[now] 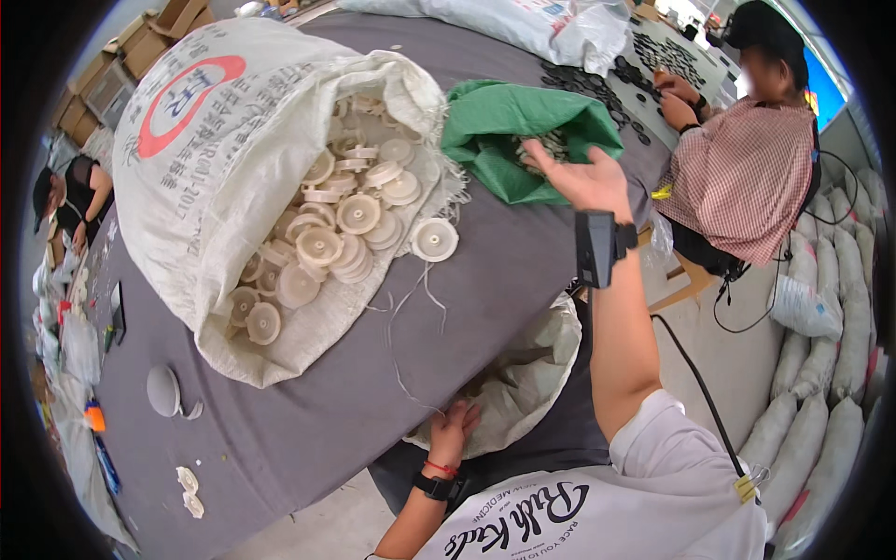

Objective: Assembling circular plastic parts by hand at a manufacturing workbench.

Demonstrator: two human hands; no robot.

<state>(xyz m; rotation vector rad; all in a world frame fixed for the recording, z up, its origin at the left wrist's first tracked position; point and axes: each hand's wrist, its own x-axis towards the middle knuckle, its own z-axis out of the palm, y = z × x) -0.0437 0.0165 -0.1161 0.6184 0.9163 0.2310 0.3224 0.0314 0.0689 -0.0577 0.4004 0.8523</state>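
My right hand is at the mouth of a green woven bag, palm up with its fingers spread. Small pale pieces show inside this bag, behind the fingers. Lower down, at the table's near edge, my left hand has its fingers curled at the rim of an open white sack, which hangs below the table edge. A large white woven sack lies tipped on the table, its mouth full of cream plastic wheels. A single wheel lies just outside it.
Grey cloth covers the table. A grey oval item and small white pieces lie at left. Black rings spread at the far right, where a co-worker sits. Long filled sacks are stacked on the floor at right.
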